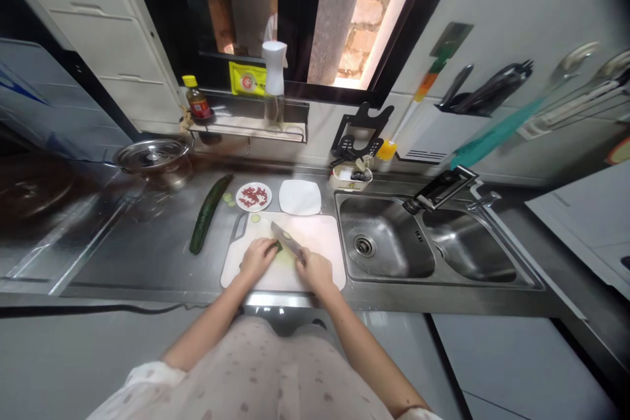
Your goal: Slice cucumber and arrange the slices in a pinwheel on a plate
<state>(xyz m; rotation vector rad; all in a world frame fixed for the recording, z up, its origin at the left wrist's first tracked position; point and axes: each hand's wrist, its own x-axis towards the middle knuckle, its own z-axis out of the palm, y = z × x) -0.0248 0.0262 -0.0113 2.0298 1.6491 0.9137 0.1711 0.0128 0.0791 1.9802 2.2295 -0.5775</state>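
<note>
My left hand [256, 256] is curled down on a small green cucumber piece [278, 247] on the white cutting board [322, 236]. My right hand [314, 270] grips the handle of a knife [287, 239], whose blade angles up-left over the cucumber piece. A cucumber slice [255, 218] lies at the board's far edge. A whole cucumber [209, 212] lies on the steel counter left of the board, with loose slices [228, 197] by its far end.
A small plate of red chopped bits [254, 196] and an empty white square dish [300, 197] sit behind the board. A double sink [394, 243] with a tap [443, 187] is to the right. A steel pot [155, 161] stands at the far left.
</note>
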